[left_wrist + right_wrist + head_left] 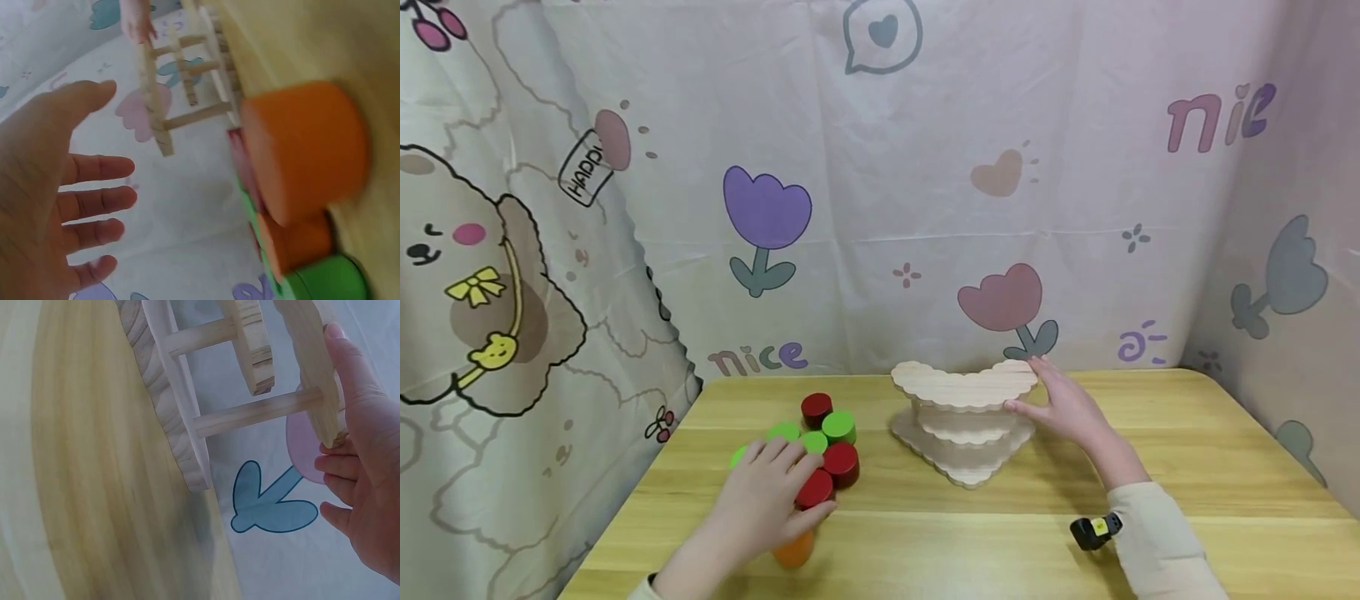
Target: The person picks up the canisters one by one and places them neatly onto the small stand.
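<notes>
Nothing is seen on the wooden shelf [964,390] so far; the colored blocks [829,442] are bunched on the table [1187,467], left of the shelf. The left hand [769,498] is laid flat on the blocks, fingers spread. The shelf's top edge is touched by the right hand [1067,407], fingers straight.

The head view looks forward and down across the wooden table [1150,467] toward the printed backdrop, far enough back to take in both hands and the tiered wooden stand [966,417]. The left wrist view sits very near its palm [37,212], tilted, with the orange cylinders [306,150] close and blurred (the table probably runs along its right edge). The right wrist view looks past its fingers [356,469], close up. All three views share the stand [181,81] [250,394].
</notes>
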`<state>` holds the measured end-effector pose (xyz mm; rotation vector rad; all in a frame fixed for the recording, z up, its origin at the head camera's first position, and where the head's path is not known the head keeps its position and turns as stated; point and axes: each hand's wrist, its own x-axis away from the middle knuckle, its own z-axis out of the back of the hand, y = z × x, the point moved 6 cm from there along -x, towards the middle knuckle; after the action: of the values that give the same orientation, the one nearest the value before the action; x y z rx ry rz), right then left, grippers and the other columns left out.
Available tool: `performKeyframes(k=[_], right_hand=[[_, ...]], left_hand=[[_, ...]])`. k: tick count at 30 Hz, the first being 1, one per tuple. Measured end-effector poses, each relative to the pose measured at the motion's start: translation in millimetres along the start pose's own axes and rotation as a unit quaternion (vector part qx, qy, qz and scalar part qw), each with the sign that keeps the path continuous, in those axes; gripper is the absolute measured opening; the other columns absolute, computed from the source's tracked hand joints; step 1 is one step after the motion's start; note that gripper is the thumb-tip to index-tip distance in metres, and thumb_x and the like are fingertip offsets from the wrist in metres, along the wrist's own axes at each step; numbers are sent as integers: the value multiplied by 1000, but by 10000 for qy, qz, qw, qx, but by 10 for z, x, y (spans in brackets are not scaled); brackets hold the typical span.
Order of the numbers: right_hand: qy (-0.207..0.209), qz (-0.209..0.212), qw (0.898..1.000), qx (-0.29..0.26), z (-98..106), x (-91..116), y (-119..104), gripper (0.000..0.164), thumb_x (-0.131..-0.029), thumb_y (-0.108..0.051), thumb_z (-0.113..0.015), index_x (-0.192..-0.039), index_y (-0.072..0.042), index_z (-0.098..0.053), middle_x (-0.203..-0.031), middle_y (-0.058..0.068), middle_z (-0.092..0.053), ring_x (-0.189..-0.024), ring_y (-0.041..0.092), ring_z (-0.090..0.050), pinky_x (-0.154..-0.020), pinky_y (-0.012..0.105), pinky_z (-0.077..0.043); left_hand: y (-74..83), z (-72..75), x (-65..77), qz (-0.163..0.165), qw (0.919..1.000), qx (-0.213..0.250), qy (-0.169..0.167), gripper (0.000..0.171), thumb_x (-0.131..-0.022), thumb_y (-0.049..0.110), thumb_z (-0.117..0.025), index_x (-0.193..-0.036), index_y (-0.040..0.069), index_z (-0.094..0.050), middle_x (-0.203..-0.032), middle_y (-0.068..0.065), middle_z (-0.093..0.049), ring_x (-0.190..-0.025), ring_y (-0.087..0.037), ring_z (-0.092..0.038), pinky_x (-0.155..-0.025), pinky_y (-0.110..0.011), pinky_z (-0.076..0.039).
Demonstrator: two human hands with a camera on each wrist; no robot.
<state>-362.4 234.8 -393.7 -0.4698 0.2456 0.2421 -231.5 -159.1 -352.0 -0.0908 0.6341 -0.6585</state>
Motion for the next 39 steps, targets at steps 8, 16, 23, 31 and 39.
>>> performKeyframes(k=[8,16,23,31,39], right_hand=[[12,-5,10000,-38,2,4,-8,101,-83,-61,-65,-149,5,-29,-155,29,-26,-143,49,-25,-112,64,-23],[33,-37,10000,-33,-8,-2,0,101,-82,-61,-66,-149,5,-29,-155,28,-26,-143,49,-24,-112,64,-23],[38,-46,10000,-18,-10,1,-3,101,-82,-61,-66,-149,5,-29,-156,28,-25,-143,48,-24,-113,63,-23],[56,-20,9999,103,-9,7,-6,102,-81,-62,-66,-149,5,-29,-155,27,-27,-144,47,-24,-113,62,-24],[44,-17,9995,298,20,5,-14,102,-82,-65,-63,-149,4,-29,-155,27,-28,-144,46,-24,-113,62,-25]], left_hand=[[-82,-45,303,-200,9997,115,-58,46,-75,67,-67,-88,24,-62,-86,10,-51,-81,-12,-40,-74,-30,-29],[-194,-192,499,157,9960,99,-872,57,-76,79,-56,-90,24,-63,-89,9,-52,-83,-11,-38,-75,-33,-31],[-222,-379,567,253,9874,110,-1560,72,-77,85,-45,-97,19,-67,-103,2,-63,-94,-17,-49,-81,-41,-37],[-206,-455,550,153,9833,169,-1806,75,-76,86,-43,-95,19,-69,-99,4,-62,-97,-18,-51,-84,-45,-41],[-139,-403,480,-18,9880,173,-1534,68,-77,84,-47,-92,21,-68,-95,7,-60,-93,-16,-50,-81,-43,-41]])
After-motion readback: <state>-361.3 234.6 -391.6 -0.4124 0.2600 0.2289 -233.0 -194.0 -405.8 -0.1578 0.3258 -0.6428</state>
